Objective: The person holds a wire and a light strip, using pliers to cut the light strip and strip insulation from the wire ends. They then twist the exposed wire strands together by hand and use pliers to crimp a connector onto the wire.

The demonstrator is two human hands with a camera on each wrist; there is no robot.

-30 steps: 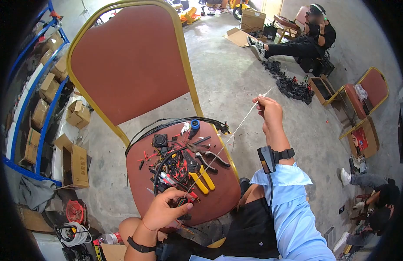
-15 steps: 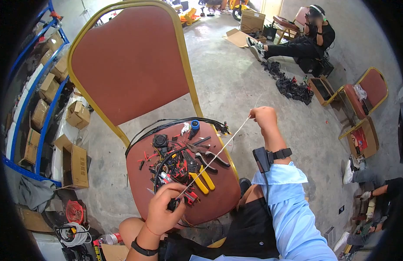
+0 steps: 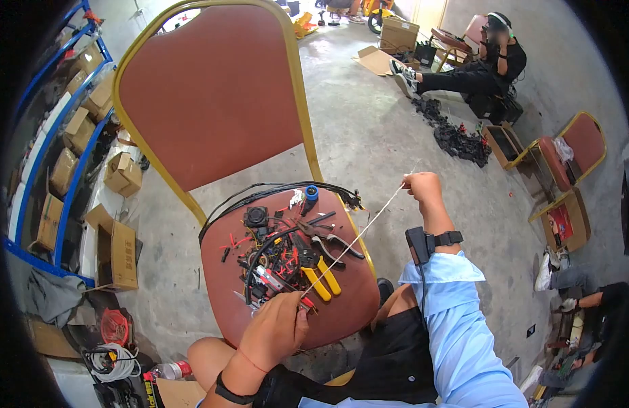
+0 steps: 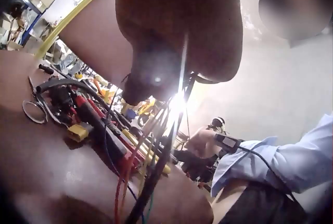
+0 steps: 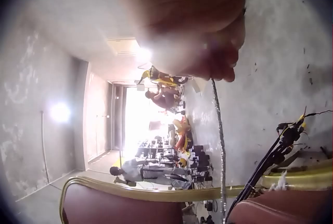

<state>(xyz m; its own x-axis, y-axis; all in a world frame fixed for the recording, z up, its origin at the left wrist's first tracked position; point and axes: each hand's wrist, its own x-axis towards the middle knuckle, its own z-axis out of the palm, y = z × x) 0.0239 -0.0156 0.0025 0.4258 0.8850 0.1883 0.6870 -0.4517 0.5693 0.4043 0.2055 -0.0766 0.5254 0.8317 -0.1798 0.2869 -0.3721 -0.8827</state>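
Observation:
A thin whitish, silvery strand point(image 3: 358, 236) runs taut and slanting between my two hands above the chair seat point(image 3: 222, 309). My right hand point(image 3: 424, 192) pinches its upper end, out past the seat's right edge. At the front of the seat, my left hand point(image 3: 277, 328) grips the lower end together with a black cable point(image 4: 165, 156). Loose coloured wires point(image 4: 120, 185) hang below that hand in the left wrist view. Just beyond it lie yellow-handled pliers point(image 3: 322, 277), dark-handled pliers point(image 3: 340, 246) and a red-and-grey tool point(image 3: 272, 277).
A heap of cut wire scraps point(image 3: 277, 255), a black square part point(image 3: 256, 217) and a blue round connector point(image 3: 311, 192) lie on the seat. Black cables point(image 3: 260, 188) curve along its back. Blue shelves with boxes point(image 3: 68, 170) stand left; a seated person point(image 3: 491, 64) is far right.
My right hand has come down and its grip now sits at the strand's upper end. My left hand has turned, showing more of its back, and shifted slightly right.

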